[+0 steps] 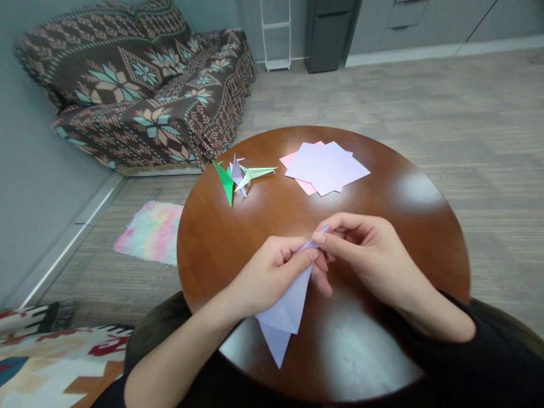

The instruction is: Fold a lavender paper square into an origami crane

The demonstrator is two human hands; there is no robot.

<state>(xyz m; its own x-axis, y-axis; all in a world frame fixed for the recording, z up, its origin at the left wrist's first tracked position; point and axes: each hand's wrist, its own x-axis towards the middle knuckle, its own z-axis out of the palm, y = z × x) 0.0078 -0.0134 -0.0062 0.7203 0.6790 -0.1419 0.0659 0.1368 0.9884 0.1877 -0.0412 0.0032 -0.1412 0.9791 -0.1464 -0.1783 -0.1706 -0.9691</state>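
A partly folded lilac origami paper point(285, 309) is held above the near half of the round table. My left hand point(280, 269) grips its body, thumb on top and fingers underneath. With thumb and fingertips my right hand point(365, 241) pinches the narrow upper tip of the same paper. Below my left hand the paper spreads into wide pointed flaps, one aimed toward me. The left fingers under the paper show only in part.
On the brown round table point(408, 238), a green paper crane point(226, 184), a lilac crane point(236, 174) and a pale green crane point(254, 172) cluster at the far left. Fanned lilac sheets point(327, 165) lie over pink ones point(306, 186). A patterned sofa point(148, 107) stands beyond.
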